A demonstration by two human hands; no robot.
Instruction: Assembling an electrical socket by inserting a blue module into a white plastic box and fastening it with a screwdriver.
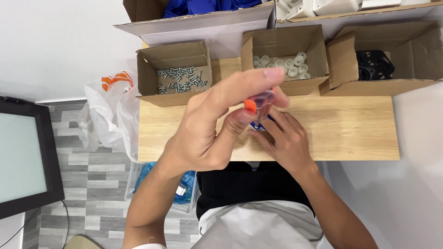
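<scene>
My left hand [212, 129] is raised over the wooden table [350, 129], its thumb and fingers closed on the clear purple and orange handle of a screwdriver [259, 104] that stands upright. My right hand [284, 140] lies on the table just below and to the right of it, fingers closed around a small blue part [256, 125] at the tool's lower end. Most of that part is hidden by both hands.
Open cardboard boxes line the far edge: one with silver screws [181, 78], one with white round caps [286, 62], one with black parts [374, 64]. Behind them sit larger boxes with blue [203, 6] and white items. A plastic bag [110, 108] hangs left, beside a monitor [23, 157].
</scene>
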